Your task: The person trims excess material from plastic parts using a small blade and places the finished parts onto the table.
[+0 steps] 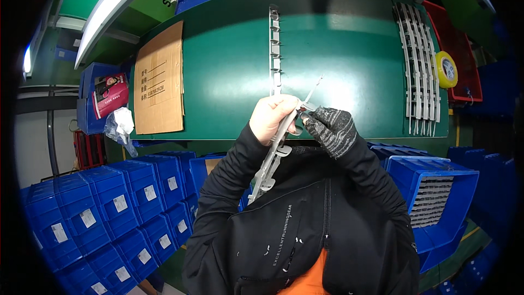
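At the near edge of a green bench (229, 71), a person's bare left hand (272, 116) closes around the upper end of a long grey plastic strip with clips along its side (271, 164), which slants down over the dark jacket (305, 224); the right hand (331, 129), in a speckled knit glove, pinches a thin metal tool (312, 92) against the strip's top. By the look of things, the work is partway through: one similar strip (275, 49) lies alone down the middle of the bench, a batch of strips (419, 65) sits side by side at its right edge, and more fill a blue bin (434, 196) below on the right. A flattened cardboard sheet (159, 79) covers the bench's left edge. A roll of yellow tape (446, 69) rests in a red tray (464, 49) past the right edge. Stacked blue bins with white labels (109, 213) crowd the floor to the left, under a workshop's dim light
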A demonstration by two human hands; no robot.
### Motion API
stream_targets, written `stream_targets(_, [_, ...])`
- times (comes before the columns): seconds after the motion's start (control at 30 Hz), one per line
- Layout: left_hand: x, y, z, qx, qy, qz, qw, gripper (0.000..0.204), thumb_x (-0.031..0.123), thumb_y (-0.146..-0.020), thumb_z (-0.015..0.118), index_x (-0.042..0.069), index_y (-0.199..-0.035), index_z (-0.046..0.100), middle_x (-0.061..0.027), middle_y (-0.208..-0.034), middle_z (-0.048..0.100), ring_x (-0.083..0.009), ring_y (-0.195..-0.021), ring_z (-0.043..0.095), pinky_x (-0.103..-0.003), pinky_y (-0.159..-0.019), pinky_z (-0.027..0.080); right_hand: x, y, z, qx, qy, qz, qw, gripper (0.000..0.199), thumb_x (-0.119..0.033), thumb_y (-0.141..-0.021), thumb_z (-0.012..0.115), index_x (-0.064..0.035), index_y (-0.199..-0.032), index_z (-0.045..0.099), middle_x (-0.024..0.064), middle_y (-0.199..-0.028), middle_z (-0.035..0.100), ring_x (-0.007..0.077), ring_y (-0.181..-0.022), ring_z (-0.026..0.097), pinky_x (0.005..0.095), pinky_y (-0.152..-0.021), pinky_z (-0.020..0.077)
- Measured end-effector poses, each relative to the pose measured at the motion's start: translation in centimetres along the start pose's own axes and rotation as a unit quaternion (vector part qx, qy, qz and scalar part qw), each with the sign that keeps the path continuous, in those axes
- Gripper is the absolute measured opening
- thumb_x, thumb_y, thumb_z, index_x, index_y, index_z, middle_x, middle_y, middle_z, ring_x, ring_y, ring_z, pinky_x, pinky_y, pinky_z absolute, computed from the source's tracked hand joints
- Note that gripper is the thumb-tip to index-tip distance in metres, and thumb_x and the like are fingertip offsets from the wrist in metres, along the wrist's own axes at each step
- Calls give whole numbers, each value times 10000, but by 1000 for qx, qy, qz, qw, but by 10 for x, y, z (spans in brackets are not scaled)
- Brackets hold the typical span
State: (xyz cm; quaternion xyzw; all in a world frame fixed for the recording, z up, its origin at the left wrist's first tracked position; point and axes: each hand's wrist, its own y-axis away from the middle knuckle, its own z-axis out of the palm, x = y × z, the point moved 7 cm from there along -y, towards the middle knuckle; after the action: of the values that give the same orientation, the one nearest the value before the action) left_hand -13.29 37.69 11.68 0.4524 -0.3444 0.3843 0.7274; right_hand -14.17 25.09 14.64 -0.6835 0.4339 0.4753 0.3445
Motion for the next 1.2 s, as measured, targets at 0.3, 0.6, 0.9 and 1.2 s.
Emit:
stream_targets(0.3, [5, -3, 4, -37, 0, 1, 999, 257, 201, -839, 517, -38, -927, 557, -78, -697, 597, -77, -488, 539, -198, -476, 479, 2, 5, 2, 45, -39, -3, 998, 192, -202, -792, 576, -34, -881, 609, 137, -631, 555, 248, -529, 534, 318, -502, 415])
stream_targets(0.6, [0, -1, 1, -36, -17, -5, 999, 263, 215, -843, 513, -31, -926, 555, -74, -700, 597, -74, -495, 542, -203, -494, 488, 4, 3, 0, 6, -37, 20, 999, 233, -198, -781, 588, -49, -960, 606, 148, -670, 583, 234, -556, 561, 314, -512, 421])
stream_targets(0.9, [-1, -1, 1, -25, -4, -2, 1000, 250, 193, -835, 529, -41, -919, 550, -55, -680, 573, -88, -496, 543, -214, -488, 488, 4, 4, 0, 16, -53, 33, 998, 215, -187, -789, 577, -46, -949, 605, 143, -662, 572, 230, -573, 558, 316, -522, 420])
stream_targets(1.2, [9, 6, 3, 52, -78, 79, 992, 168, 135, -835, 521, -22, -857, 575, -20, -580, 542, -78, -475, 524, -190, -456, 435, 31, 13, 3, -5, -288, 165, 943, 181, -182, -795, 573, -12, -851, 603, 30, -613, 536, 87, -518, 481, 225, -472, 374])
